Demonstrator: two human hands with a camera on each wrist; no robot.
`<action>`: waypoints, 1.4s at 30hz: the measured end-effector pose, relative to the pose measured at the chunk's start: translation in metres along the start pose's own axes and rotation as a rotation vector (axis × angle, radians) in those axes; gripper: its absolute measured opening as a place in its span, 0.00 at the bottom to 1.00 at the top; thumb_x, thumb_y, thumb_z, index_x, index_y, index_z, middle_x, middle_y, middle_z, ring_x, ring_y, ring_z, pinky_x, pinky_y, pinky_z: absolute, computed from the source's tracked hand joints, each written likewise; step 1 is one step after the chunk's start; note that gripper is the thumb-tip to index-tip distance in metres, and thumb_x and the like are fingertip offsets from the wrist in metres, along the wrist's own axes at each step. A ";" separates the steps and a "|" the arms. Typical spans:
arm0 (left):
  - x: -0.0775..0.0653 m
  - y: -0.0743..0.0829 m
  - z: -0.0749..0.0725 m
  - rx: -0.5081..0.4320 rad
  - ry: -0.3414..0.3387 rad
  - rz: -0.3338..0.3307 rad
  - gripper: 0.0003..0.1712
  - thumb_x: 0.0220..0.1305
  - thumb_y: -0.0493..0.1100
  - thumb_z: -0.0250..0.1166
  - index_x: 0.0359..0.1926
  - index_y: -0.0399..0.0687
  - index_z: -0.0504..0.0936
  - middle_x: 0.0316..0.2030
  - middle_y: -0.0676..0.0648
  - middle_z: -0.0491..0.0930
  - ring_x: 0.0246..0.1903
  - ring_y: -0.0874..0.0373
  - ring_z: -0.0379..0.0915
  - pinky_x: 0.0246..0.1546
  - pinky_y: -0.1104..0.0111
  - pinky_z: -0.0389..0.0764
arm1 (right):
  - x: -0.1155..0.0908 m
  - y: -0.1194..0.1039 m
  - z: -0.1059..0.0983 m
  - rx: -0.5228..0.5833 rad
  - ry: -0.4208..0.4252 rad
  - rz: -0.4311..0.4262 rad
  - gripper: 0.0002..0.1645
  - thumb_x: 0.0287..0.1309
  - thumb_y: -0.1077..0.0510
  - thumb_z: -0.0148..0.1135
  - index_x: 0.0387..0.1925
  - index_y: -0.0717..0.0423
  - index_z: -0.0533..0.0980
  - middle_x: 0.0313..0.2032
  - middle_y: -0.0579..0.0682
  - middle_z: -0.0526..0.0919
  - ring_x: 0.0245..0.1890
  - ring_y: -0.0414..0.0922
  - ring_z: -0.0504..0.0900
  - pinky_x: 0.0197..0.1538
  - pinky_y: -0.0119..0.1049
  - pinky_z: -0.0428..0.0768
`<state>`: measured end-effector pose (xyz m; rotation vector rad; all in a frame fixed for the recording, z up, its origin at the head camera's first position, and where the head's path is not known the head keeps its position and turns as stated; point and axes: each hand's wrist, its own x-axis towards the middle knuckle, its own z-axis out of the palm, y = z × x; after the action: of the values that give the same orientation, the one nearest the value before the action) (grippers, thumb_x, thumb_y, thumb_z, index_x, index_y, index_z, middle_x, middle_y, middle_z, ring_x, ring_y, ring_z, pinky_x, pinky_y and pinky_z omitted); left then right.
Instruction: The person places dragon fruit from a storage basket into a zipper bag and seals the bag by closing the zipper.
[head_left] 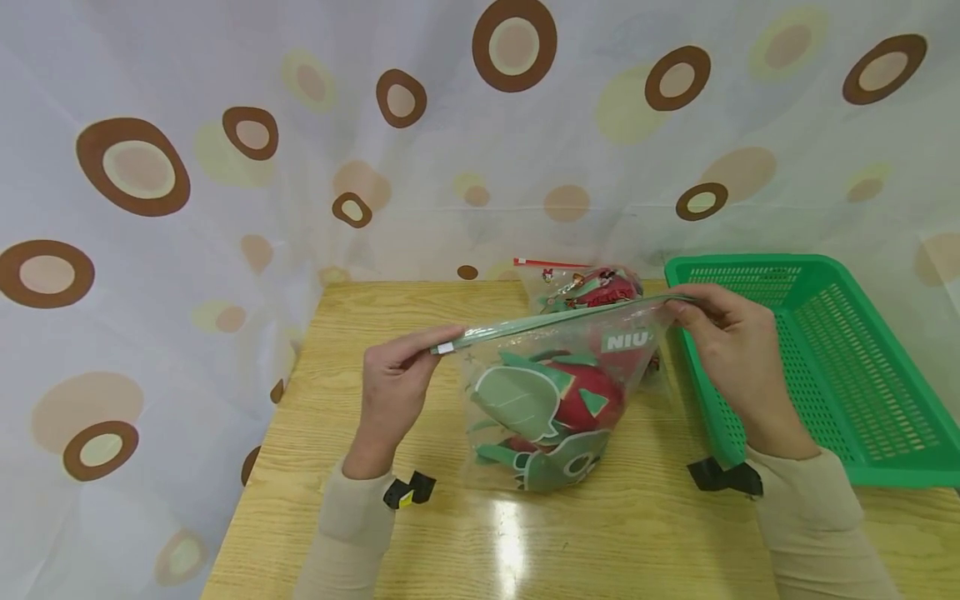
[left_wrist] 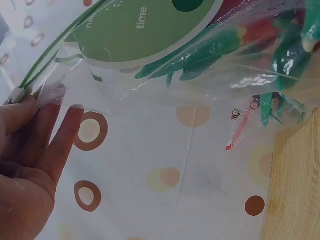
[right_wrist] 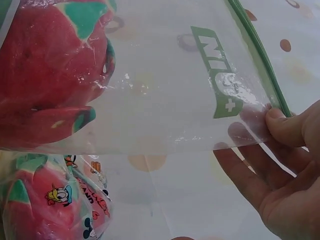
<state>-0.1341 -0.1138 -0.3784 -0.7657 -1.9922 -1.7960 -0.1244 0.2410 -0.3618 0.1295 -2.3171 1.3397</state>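
A clear zip bag (head_left: 543, 417) with a green zip strip and green print hangs stretched between my two hands over the table. Red and green dragon fruit (right_wrist: 50, 65) lie inside it. My left hand (head_left: 397, 383) pinches the zip's left end, beside the white slider (left_wrist: 17, 95). At the other top corner, my right hand (head_left: 738, 358) pinches the zip edge between thumb and fingers. Behind it stands a second zip bag (head_left: 581, 287) with a red zip and cartoon print, also with red and green fruit inside, partly hidden by the first bag.
A green plastic basket (head_left: 892, 375) with perforated walls stands on the right of the wooden table (head_left: 322, 467), close to my right forearm. A white curtain (head_left: 427, 167) with brown rings hangs behind and to the left of the table.
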 end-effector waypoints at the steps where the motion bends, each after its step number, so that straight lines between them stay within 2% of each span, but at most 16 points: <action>1: 0.000 0.000 0.000 -0.006 0.002 -0.010 0.11 0.67 0.29 0.61 0.46 0.34 0.87 0.44 0.36 0.86 0.44 0.63 0.85 0.46 0.69 0.85 | 0.000 0.001 0.000 0.004 0.007 -0.014 0.09 0.66 0.62 0.62 0.45 0.59 0.84 0.35 0.26 0.83 0.37 0.28 0.82 0.42 0.16 0.77; 5: -0.001 -0.001 0.001 0.006 0.015 -0.016 0.11 0.65 0.29 0.63 0.47 0.33 0.86 0.43 0.34 0.86 0.43 0.64 0.85 0.44 0.73 0.85 | -0.001 0.005 0.000 0.019 0.016 -0.038 0.11 0.67 0.64 0.60 0.46 0.59 0.84 0.40 0.31 0.85 0.31 0.27 0.77 0.33 0.17 0.72; 7: -0.001 -0.001 0.002 0.024 0.014 0.001 0.11 0.66 0.29 0.63 0.47 0.34 0.86 0.43 0.35 0.86 0.37 0.67 0.83 0.40 0.76 0.83 | -0.001 0.007 0.000 0.024 0.004 -0.035 0.12 0.68 0.64 0.58 0.47 0.57 0.84 0.42 0.34 0.85 0.28 0.30 0.74 0.27 0.23 0.67; 9: -0.001 -0.001 0.002 0.042 0.011 0.023 0.12 0.66 0.28 0.61 0.47 0.36 0.87 0.43 0.36 0.87 0.25 0.71 0.74 0.31 0.79 0.77 | -0.002 0.009 0.001 0.023 -0.008 -0.031 0.12 0.69 0.64 0.57 0.48 0.56 0.84 0.42 0.33 0.85 0.23 0.33 0.69 0.22 0.29 0.61; 11: -0.001 -0.002 0.002 0.060 0.011 0.050 0.13 0.67 0.28 0.60 0.47 0.38 0.87 0.43 0.37 0.87 0.18 0.72 0.59 0.24 0.78 0.68 | -0.003 0.010 0.004 0.008 -0.007 -0.036 0.13 0.69 0.65 0.57 0.48 0.55 0.84 0.43 0.34 0.85 0.22 0.30 0.70 0.18 0.29 0.60; 13: -0.002 -0.003 0.002 0.072 0.014 0.075 0.14 0.68 0.27 0.59 0.47 0.38 0.88 0.43 0.37 0.87 0.17 0.71 0.51 0.22 0.76 0.64 | -0.004 0.009 0.006 -0.011 0.001 -0.049 0.13 0.68 0.66 0.57 0.49 0.55 0.84 0.45 0.38 0.85 0.28 0.26 0.75 0.21 0.23 0.66; 14: -0.002 -0.004 0.002 0.076 0.016 0.086 0.14 0.68 0.27 0.58 0.46 0.38 0.88 0.43 0.37 0.87 0.17 0.71 0.52 0.22 0.76 0.64 | -0.004 0.008 0.008 -0.023 0.009 -0.064 0.14 0.67 0.67 0.57 0.49 0.56 0.83 0.45 0.41 0.85 0.30 0.24 0.76 0.24 0.19 0.70; 16: -0.003 -0.005 0.002 0.082 0.022 0.104 0.14 0.68 0.26 0.57 0.46 0.37 0.88 0.43 0.37 0.87 0.19 0.72 0.64 0.24 0.76 0.67 | -0.005 0.005 0.010 -0.034 0.025 -0.099 0.15 0.66 0.69 0.58 0.50 0.58 0.82 0.47 0.49 0.85 0.42 0.23 0.78 0.38 0.15 0.75; 18: -0.003 -0.005 0.002 0.079 0.023 0.114 0.14 0.68 0.26 0.57 0.46 0.37 0.88 0.43 0.37 0.87 0.26 0.69 0.74 0.28 0.76 0.71 | -0.006 0.002 0.012 -0.028 0.036 -0.136 0.16 0.64 0.71 0.58 0.51 0.61 0.81 0.48 0.54 0.84 0.51 0.24 0.76 0.54 0.16 0.74; 19: -0.004 -0.005 0.002 0.079 0.020 0.118 0.14 0.67 0.25 0.57 0.46 0.37 0.88 0.43 0.37 0.87 0.31 0.68 0.79 0.30 0.76 0.72 | -0.007 0.000 0.012 -0.031 0.044 -0.151 0.16 0.64 0.72 0.58 0.51 0.61 0.81 0.49 0.56 0.84 0.52 0.24 0.76 0.54 0.16 0.74; 22: -0.004 -0.005 0.002 0.082 0.006 0.142 0.15 0.67 0.24 0.57 0.46 0.37 0.88 0.42 0.36 0.87 0.39 0.66 0.84 0.37 0.78 0.79 | -0.008 -0.004 0.012 -0.020 0.065 -0.180 0.17 0.63 0.73 0.57 0.51 0.62 0.80 0.49 0.57 0.83 0.52 0.25 0.76 0.56 0.18 0.74; 25: -0.004 -0.005 0.003 0.077 -0.015 0.180 0.16 0.66 0.23 0.57 0.46 0.37 0.88 0.42 0.36 0.87 0.47 0.61 0.85 0.46 0.73 0.84 | -0.008 -0.006 0.012 -0.043 0.091 -0.195 0.16 0.64 0.72 0.56 0.50 0.62 0.81 0.49 0.57 0.83 0.52 0.24 0.75 0.56 0.18 0.73; 29: -0.005 -0.003 0.005 0.068 -0.034 0.243 0.17 0.65 0.22 0.57 0.45 0.36 0.88 0.41 0.36 0.87 0.48 0.60 0.85 0.49 0.67 0.85 | -0.009 -0.010 0.011 -0.057 0.116 -0.209 0.14 0.64 0.72 0.55 0.47 0.63 0.81 0.47 0.57 0.84 0.51 0.23 0.75 0.57 0.18 0.72; 34: -0.005 -0.001 0.009 0.077 -0.048 0.298 0.18 0.64 0.21 0.57 0.45 0.37 0.88 0.42 0.38 0.88 0.48 0.60 0.85 0.49 0.68 0.85 | -0.014 -0.018 0.013 -0.002 0.147 -0.251 0.12 0.63 0.74 0.54 0.42 0.67 0.81 0.42 0.52 0.84 0.46 0.27 0.77 0.54 0.20 0.74; 37: -0.005 0.001 0.011 0.085 -0.049 0.318 0.18 0.64 0.21 0.57 0.45 0.37 0.88 0.42 0.38 0.88 0.48 0.60 0.85 0.46 0.73 0.84 | -0.021 -0.026 0.017 0.102 0.108 -0.277 0.12 0.63 0.76 0.53 0.42 0.69 0.81 0.39 0.46 0.83 0.42 0.32 0.80 0.48 0.21 0.77; 42: -0.006 0.004 0.013 0.094 -0.047 0.339 0.16 0.64 0.22 0.59 0.45 0.37 0.88 0.41 0.38 0.88 0.48 0.58 0.85 0.48 0.69 0.85 | -0.040 -0.038 0.034 0.253 -0.090 -0.213 0.12 0.65 0.75 0.52 0.43 0.66 0.80 0.36 0.47 0.84 0.37 0.38 0.82 0.39 0.21 0.81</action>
<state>-0.1259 -0.1016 -0.3805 -1.0518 -1.8280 -1.4924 -0.0883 0.1870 -0.3627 0.5114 -2.1239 1.5357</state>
